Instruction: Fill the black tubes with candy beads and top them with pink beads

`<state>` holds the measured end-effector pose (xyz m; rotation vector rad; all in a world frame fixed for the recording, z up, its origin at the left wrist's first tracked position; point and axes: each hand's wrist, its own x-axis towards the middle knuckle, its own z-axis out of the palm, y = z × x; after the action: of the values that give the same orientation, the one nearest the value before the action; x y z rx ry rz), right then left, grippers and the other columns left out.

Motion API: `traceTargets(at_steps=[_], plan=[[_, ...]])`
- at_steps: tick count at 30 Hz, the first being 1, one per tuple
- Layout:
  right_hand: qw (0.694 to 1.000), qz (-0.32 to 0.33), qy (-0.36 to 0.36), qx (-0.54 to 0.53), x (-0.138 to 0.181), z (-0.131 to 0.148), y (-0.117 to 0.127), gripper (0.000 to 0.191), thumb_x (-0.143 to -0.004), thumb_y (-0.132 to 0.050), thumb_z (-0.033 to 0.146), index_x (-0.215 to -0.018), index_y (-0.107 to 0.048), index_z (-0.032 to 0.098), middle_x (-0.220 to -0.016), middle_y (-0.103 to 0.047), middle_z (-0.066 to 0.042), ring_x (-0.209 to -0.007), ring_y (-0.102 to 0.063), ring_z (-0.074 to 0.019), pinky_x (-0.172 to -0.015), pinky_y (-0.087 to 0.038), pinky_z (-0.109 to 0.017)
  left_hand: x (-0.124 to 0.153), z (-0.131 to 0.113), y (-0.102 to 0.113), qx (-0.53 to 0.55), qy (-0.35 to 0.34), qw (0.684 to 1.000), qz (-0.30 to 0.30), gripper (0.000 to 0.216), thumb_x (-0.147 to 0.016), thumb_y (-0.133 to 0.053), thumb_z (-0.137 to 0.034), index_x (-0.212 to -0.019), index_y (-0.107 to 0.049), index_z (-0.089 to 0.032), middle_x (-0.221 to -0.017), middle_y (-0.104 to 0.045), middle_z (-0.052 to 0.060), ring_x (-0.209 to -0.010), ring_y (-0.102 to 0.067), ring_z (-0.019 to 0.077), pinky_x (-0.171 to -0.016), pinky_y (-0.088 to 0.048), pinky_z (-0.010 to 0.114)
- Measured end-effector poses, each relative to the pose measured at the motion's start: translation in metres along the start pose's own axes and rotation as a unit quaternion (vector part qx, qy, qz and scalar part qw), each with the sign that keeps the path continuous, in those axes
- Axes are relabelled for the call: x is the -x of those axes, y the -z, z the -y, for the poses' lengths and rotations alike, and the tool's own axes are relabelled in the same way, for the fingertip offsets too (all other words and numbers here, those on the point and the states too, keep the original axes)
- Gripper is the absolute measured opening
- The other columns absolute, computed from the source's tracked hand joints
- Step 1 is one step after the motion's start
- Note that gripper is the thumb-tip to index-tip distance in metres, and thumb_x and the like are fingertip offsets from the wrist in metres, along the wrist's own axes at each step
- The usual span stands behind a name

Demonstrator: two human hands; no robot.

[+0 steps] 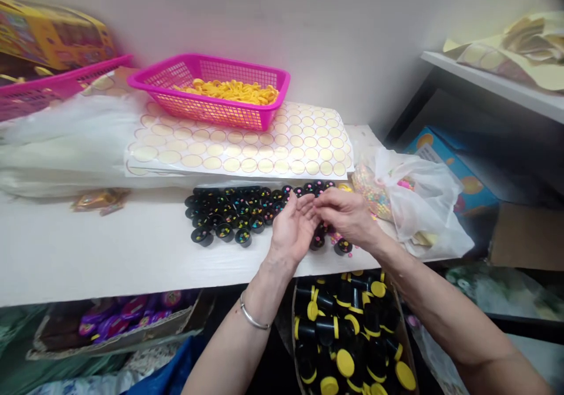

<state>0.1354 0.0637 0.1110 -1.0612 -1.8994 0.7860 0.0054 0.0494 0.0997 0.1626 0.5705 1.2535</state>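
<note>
Colored bits (224,229) already in many black cups (202,241), remainder too hidden to judge; left hand (291,231) loosely open, palm up; right hand (348,211) bent alongside, grip unclear.

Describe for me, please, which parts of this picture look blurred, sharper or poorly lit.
Head view, left edge: the yellow box and plastic bag look smeared; head view, centre: the black cups are sharper, tiny details soft; head view, below: dimmer under the white table than on top; head view, top right: corner dark.
</note>
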Motion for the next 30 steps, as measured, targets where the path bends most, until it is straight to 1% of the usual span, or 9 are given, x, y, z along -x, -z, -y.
traceTargets(at_steps=[3, 6, 9, 11, 13, 17, 19, 24, 30], plan=[[0.997, 0.047, 0.051, 0.037, -0.018, 0.005, -0.021, 0.018, -0.08, -0.053, 0.015, -0.083, -0.069, 0.022, -0.08, -0.067, -0.001, -0.076, -0.06, -0.0136, -0.072, -0.046, -0.027, 0.0, -0.009, 0.003, 0.052, -0.017, 0.998, -0.017, 0.041, -0.094, -0.039, -0.036, -0.075, -0.065, -0.013, -0.075, -0.065, 0.007, -0.068, -0.059, 0.0099, -0.07, -0.05, 0.021], [0.997, 0.039, 0.044, 0.053, -0.029, 0.0, -0.033, 0.016, -0.082, -0.052, 0.016, -0.081, -0.068, 0.02, -0.077, -0.066, -0.001, -0.073, -0.06, -0.0141, -0.07, -0.045, -0.027, 0.0, -0.02, 0.011, 0.076, -0.026, 0.997, -0.019, 0.045, -0.095, -0.034, -0.035, -0.072, -0.065, -0.011, -0.069, -0.063, 0.007, -0.063, -0.056, 0.01, -0.068, -0.052, 0.023], [0.987, 0.07, 0.087, 0.115, -0.036, -0.005, -0.038, 0.015, -0.083, -0.053, 0.019, -0.075, -0.066, 0.019, -0.072, -0.062, -0.001, -0.068, -0.056, -0.0128, -0.064, -0.041, -0.025, 0.001, -0.029, 0.02, 0.07, -0.002, 0.997, -0.017, 0.035, -0.092, -0.04, -0.024, -0.071, -0.065, -0.009, -0.066, -0.062, 0.007, -0.061, -0.056, 0.0094, -0.068, -0.053, 0.024], [0.967, 0.112, 0.137, 0.182, -0.039, -0.007, -0.041, 0.016, -0.083, -0.053, 0.02, -0.071, -0.064, 0.019, -0.07, -0.058, -0.001, -0.065, -0.052, -0.0118, -0.061, -0.037, -0.024, 0.002, -0.032, 0.025, 0.055, 0.01, 0.998, -0.032, 0.025, -0.086, -0.046, -0.01, -0.068, -0.064, -0.009, -0.064, -0.062, 0.005, -0.058, -0.055, 0.0079, -0.068, -0.053, 0.024], [0.947, 0.135, 0.174, 0.234, -0.041, -0.009, -0.043, 0.019, -0.085, -0.051, 0.021, -0.071, -0.064, 0.019, -0.07, -0.055, -0.001, -0.065, -0.049, -0.0118, -0.059, -0.034, -0.024, 0.003, -0.035, 0.028, 0.037, 0.007, 0.998, -0.057, 0.022, -0.079, -0.05, -0.002, -0.062, -0.062, -0.009, -0.06, -0.06, 0.003, -0.055, -0.055, 0.0072, -0.067, -0.053, 0.024], [0.93, 0.114, 0.211, 0.278, -0.043, -0.014, -0.047, 0.027, -0.09, -0.046, 0.026, -0.071, -0.063, 0.019, -0.069, -0.05, -0.002, -0.065, -0.045, -0.0131, -0.057, -0.031, -0.026, 0.003, -0.038, 0.033, 0.018, -0.008, 0.996, -0.084, 0.016, -0.073, -0.055, -0.002, -0.061, -0.062, -0.009, -0.06, -0.063, 0.004, -0.058, -0.059, 0.0105, -0.067, -0.054, 0.028], [0.93, 0.109, 0.218, 0.276, -0.044, -0.017, -0.047, 0.028, -0.091, -0.045, 0.026, -0.069, -0.062, 0.018, -0.068, -0.048, -0.002, -0.064, -0.044, -0.0133, -0.057, -0.03, -0.026, 0.002, -0.039, 0.035, 0.001, -0.006, 0.996, -0.09, 0.014, -0.072, -0.055, 0.0, -0.064, -0.064, -0.008, -0.064, -0.065, 0.006, -0.061, -0.062, 0.0122, -0.067, -0.054, 0.028], [0.936, 0.155, 0.238, 0.207, -0.046, -0.02, -0.045, 0.027, -0.091, -0.042, 0.02, -0.074, -0.063, 0.018, -0.073, -0.052, -0.003, -0.067, -0.047, -0.0127, -0.058, -0.034, -0.024, 0.001, -0.043, 0.038, -0.041, -0.016, 0.993, -0.113, 0.018, -0.073, -0.052, 0.004, -0.065, -0.064, -0.006, -0.065, -0.066, 0.008, -0.06, -0.064, 0.0126, -0.062, -0.054, 0.025], [0.961, 0.135, 0.23, 0.075, -0.053, -0.017, -0.046, 0.014, -0.086, -0.054, 0.017, -0.077, -0.065, 0.017, -0.073, -0.056, -0.001, -0.067, -0.054, -0.011, -0.061, -0.042, -0.022, -0.001, -0.046, 0.036, -0.078, -0.052, 0.987, -0.131, 0.011, -0.072, -0.059, 0.002, -0.067, -0.064, -0.007, -0.062, -0.064, 0.006, -0.053, -0.061, 0.0104, -0.053, -0.049, 0.02]])
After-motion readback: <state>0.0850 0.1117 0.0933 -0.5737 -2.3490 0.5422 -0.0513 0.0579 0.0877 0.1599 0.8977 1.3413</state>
